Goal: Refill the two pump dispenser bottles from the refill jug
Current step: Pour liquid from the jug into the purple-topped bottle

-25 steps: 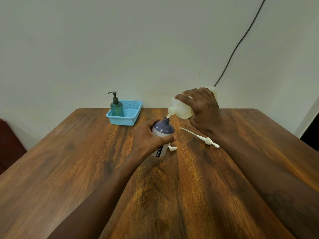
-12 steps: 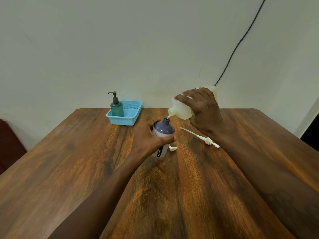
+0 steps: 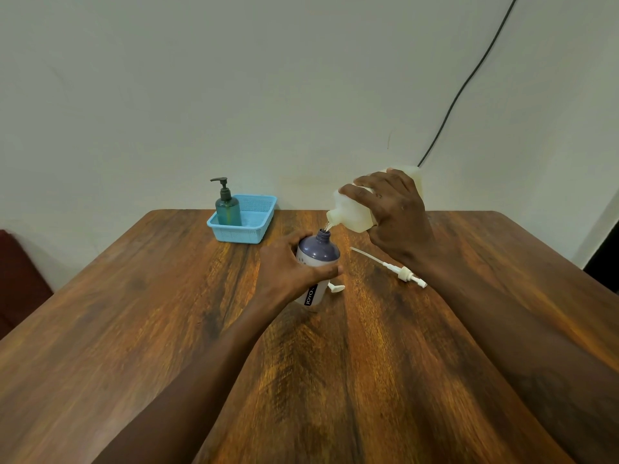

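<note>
My left hand (image 3: 288, 266) grips a purple-and-white bottle (image 3: 318, 254) standing upright on the table, its neck uncapped. My right hand (image 3: 395, 216) holds the pale translucent refill jug (image 3: 351, 212) tilted down to the left, its spout just above the bottle's mouth, with a thin stream of liquid between them. The bottle's white pump head with its long tube (image 3: 398, 271) lies on the table to the right. A small white cap (image 3: 336, 287) lies beside the bottle's base. A green pump dispenser bottle (image 3: 227, 209), pump on, stands in a blue basket (image 3: 258, 229) at the back.
The wooden table (image 3: 150, 313) runs back to a pale wall. A black cable (image 3: 469, 82) hangs down the wall behind the jug. A dark red object (image 3: 16, 283) sits off the table's left edge.
Almost nothing has moved; both hands hold their positions with the jug tilted over the bottle's mouth.
</note>
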Available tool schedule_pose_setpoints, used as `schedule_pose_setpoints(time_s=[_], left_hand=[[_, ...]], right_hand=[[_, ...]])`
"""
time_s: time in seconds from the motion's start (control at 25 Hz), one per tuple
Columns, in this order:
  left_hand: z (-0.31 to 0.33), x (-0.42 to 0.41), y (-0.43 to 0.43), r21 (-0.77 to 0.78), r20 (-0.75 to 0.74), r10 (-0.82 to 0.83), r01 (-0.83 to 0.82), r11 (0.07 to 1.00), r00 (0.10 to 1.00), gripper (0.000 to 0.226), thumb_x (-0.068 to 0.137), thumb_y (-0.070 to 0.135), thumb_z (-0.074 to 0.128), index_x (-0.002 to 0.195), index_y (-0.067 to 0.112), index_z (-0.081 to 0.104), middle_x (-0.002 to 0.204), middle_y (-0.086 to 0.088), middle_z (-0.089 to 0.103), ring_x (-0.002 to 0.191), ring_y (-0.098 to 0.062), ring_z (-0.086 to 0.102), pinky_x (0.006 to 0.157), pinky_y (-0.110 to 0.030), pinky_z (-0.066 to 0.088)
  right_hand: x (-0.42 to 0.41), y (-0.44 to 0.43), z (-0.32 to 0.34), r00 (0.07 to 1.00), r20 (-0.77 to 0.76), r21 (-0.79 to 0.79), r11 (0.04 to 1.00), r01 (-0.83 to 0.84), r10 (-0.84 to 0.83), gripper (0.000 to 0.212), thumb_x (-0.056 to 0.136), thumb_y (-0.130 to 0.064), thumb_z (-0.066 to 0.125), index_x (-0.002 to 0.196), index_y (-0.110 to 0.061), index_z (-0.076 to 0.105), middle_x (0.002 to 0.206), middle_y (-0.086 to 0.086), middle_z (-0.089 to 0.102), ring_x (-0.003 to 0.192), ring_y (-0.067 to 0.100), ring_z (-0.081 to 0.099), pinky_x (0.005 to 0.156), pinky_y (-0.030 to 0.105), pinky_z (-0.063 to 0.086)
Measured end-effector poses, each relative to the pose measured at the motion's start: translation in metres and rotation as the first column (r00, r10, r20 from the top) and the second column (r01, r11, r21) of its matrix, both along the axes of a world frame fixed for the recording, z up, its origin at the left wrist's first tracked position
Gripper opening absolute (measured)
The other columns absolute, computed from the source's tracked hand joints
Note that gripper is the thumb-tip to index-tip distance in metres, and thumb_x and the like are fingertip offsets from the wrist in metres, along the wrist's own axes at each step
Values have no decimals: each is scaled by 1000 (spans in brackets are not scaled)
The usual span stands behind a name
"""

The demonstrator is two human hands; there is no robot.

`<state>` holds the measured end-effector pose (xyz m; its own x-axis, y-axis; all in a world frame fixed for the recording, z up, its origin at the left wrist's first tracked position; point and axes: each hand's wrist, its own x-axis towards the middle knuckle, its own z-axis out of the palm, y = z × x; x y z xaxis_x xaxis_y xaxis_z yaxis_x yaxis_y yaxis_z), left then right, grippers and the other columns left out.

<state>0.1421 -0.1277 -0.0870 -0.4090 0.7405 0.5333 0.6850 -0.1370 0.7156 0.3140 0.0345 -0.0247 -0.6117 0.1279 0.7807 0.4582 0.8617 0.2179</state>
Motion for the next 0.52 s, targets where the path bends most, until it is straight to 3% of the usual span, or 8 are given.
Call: schedule_pose_setpoints(time_s=[0.32,0.52], left_hand=[[1,1,-2,-7,3,-6,6,1000,1000,64,61,52,95,113,39,61,95,26,61,87,7,62,71,-6,50],[-1,0,-1,-7,-4,3,-3,1000,1000,69,60,55,94,119,33,66,99,21,65,89,7,63,71,-7,51]], right_hand=[[0,-1,1,1000,2,10,1000,-11,11,78,62,-10,89,135,-20,62,129,15,67,118,38,60,109,55,39],[0,-1,1,1000,9,30,999,-24,23,79,62,-9,89,135,-21,61,129,15,66,119,37,60,110,54,37]])
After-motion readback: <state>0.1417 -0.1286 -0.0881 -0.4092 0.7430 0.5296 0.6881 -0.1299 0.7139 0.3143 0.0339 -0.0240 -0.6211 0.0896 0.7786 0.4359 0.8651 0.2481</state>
